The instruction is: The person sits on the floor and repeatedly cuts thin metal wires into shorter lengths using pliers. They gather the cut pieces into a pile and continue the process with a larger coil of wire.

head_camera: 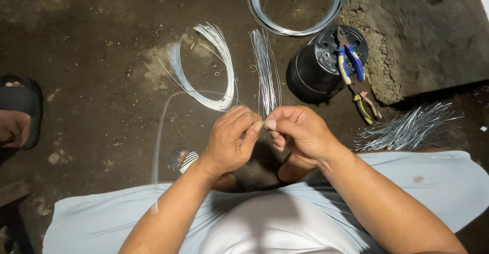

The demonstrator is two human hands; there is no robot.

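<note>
Dark dirt floor [102,40], wire coils scattered. Left hand [229,139] and right hand [300,132] pinching thin wire strands [266,76] together at fingertips; probably light, springy, best gripped near the ends.

Likely makeshift workshop: dirt floor [102,40], wire coil [295,9], pliers [349,60].

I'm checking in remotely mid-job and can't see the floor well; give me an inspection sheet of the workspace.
Surface: bare dirt floor, dark and gritty.
Job's things: left hand and right hand pinch a thin wire piece between the fingertips.
Clutter: curved wire bundle, straight wire bundle, wire coil, cut wire pile, upturned black pot bearing blue-handled pliers, second pliers on the ground.
Hands: both closed on the wire piece.
Cables: nothing seen.
Surroundings: concrete slab; another person's sandalled foot at left.
</note>
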